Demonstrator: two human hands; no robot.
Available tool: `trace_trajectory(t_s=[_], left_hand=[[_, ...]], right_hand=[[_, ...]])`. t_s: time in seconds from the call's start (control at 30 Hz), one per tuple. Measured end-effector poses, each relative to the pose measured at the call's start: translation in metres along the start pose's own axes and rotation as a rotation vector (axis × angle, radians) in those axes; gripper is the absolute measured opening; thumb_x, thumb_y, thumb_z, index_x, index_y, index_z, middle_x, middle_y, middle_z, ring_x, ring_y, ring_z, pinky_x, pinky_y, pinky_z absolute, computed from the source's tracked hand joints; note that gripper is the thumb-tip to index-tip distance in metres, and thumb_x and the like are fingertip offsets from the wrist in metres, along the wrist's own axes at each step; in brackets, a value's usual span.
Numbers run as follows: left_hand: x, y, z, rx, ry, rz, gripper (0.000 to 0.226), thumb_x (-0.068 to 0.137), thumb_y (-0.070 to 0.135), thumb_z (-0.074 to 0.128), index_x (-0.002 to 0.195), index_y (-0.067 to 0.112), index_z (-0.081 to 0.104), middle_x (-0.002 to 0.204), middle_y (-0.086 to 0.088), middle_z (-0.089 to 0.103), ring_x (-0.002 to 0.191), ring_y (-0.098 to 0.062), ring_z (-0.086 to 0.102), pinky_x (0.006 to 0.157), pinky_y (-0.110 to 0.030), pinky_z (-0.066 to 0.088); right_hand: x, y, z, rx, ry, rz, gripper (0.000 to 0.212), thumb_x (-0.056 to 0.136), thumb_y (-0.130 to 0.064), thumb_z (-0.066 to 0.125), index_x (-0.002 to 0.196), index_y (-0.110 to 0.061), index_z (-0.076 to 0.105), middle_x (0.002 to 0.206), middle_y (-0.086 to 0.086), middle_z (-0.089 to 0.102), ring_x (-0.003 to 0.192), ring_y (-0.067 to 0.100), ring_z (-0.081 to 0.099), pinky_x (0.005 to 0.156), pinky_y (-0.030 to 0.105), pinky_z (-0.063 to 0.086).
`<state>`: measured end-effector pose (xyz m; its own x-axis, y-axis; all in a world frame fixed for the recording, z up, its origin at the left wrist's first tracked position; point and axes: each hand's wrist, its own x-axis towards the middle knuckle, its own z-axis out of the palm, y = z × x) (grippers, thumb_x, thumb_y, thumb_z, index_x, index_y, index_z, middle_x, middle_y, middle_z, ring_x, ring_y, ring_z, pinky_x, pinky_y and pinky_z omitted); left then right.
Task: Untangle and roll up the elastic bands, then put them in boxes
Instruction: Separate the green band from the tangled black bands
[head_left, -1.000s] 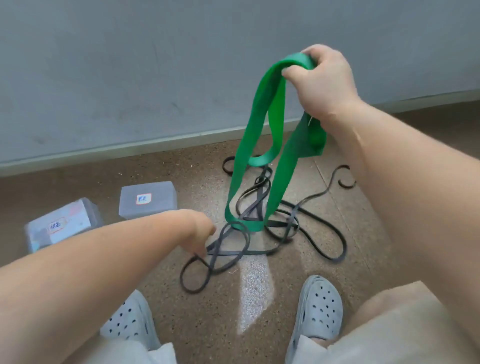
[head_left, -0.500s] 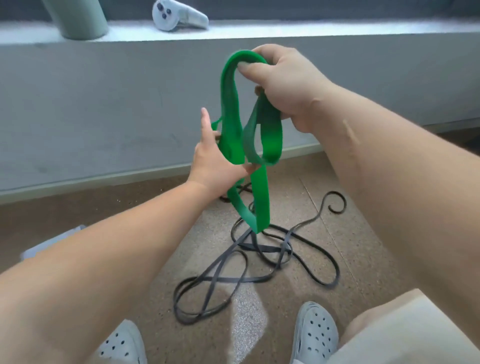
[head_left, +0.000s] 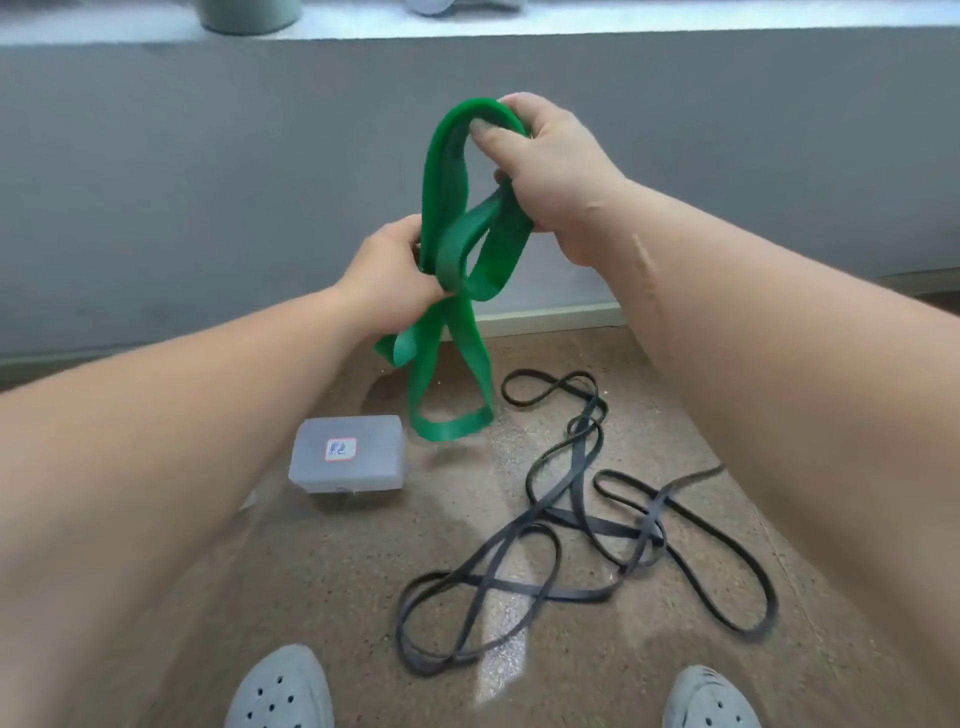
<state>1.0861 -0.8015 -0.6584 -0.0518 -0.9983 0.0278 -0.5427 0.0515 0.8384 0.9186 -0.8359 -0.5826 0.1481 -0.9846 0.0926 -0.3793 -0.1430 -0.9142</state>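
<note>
A wide green elastic band (head_left: 448, 218) hangs in the air in front of me, folded into several loops. My right hand (head_left: 550, 166) grips its top fold, fingers curled round it. Lower down, my left hand (head_left: 387, 275) grips the gathered middle of the same band. Its bottom loop (head_left: 449, 415) dangles clear of the floor. Thin black elastic bands (head_left: 571, 530) lie tangled on the brown floor below and to the right. A grey lidded box (head_left: 348, 457) with a small label stands on the floor at the left of the tangle.
A grey low wall (head_left: 208, 182) runs across the back, with a ledge on top holding a greenish pot (head_left: 249, 13). My two grey perforated shoes (head_left: 280, 691) (head_left: 709, 699) stand at the bottom edge, near the black tangle.
The green band has come fully off the floor and free of the black tangle. My left hand has closed round its middle. The view has shifted, bringing the grey box back in.
</note>
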Motion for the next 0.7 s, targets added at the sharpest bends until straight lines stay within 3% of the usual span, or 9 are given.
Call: trace_trajectory(t_s=[0.07,0.17,0.33,0.47,0.57,0.7], left_hand=[[0.01,-0.026,0.0,0.082,0.003,-0.056,0.024,0.08,0.018,0.075,0.089,0.035,0.061,0.089,0.011,0.07,0.085,-0.011,0.066,0.072,-0.028,0.051],[0.027,-0.066,-0.001,0.189,0.061,-0.132,0.023,0.083,0.018,0.069,0.1,0.033,0.064,0.092,0.007,0.069,0.085,-0.019,0.063,0.066,-0.028,0.046],[0.047,-0.135,0.01,0.462,-0.01,-0.245,0.026,0.08,0.018,0.062,0.105,0.026,0.06,0.096,-0.005,0.068,0.091,-0.035,0.062,0.079,-0.042,0.055],[0.046,-0.182,0.035,0.641,-0.127,-0.398,0.055,0.081,0.039,0.07,0.13,0.025,0.05,0.122,-0.013,0.063,0.111,-0.041,0.058,0.092,-0.046,0.051],[0.036,-0.21,0.052,0.625,-0.223,-0.518,0.078,0.081,0.049,0.071,0.147,0.023,0.037,0.139,-0.015,0.054,0.123,-0.043,0.052,0.103,-0.049,0.047],[0.017,-0.221,0.066,0.504,-0.319,-0.475,0.076,0.088,0.026,0.067,0.155,0.022,0.032,0.153,-0.01,0.045,0.134,-0.034,0.048,0.111,-0.042,0.041]], right_hand=[[0.015,0.025,0.017,-0.089,-0.008,0.026,0.025,0.097,-0.043,0.056,0.11,-0.024,0.065,0.085,-0.006,0.058,0.077,0.015,0.055,0.071,0.032,0.049],[0.037,0.067,0.042,-0.326,0.016,0.119,0.038,0.085,-0.065,0.047,0.106,-0.038,0.064,0.106,0.0,0.064,0.094,0.024,0.063,0.084,0.038,0.054],[0.056,0.135,0.086,-0.37,-0.053,0.261,0.038,0.097,-0.052,0.05,0.1,-0.017,0.064,0.077,0.001,0.061,0.074,0.027,0.063,0.065,0.037,0.056],[0.051,0.195,0.116,-0.117,-0.003,0.546,0.03,0.096,-0.041,0.062,0.109,-0.015,0.061,0.093,0.008,0.066,0.076,0.032,0.071,0.051,0.038,0.062],[0.043,0.233,0.13,0.225,0.01,0.746,0.028,0.097,-0.022,0.064,0.124,-0.017,0.056,0.115,0.013,0.068,0.093,0.03,0.071,0.07,0.035,0.063],[0.029,0.26,0.135,0.376,-0.169,0.824,0.057,0.102,-0.016,0.055,0.154,-0.022,0.034,0.145,0.013,0.053,0.122,0.032,0.06,0.099,0.042,0.053]])
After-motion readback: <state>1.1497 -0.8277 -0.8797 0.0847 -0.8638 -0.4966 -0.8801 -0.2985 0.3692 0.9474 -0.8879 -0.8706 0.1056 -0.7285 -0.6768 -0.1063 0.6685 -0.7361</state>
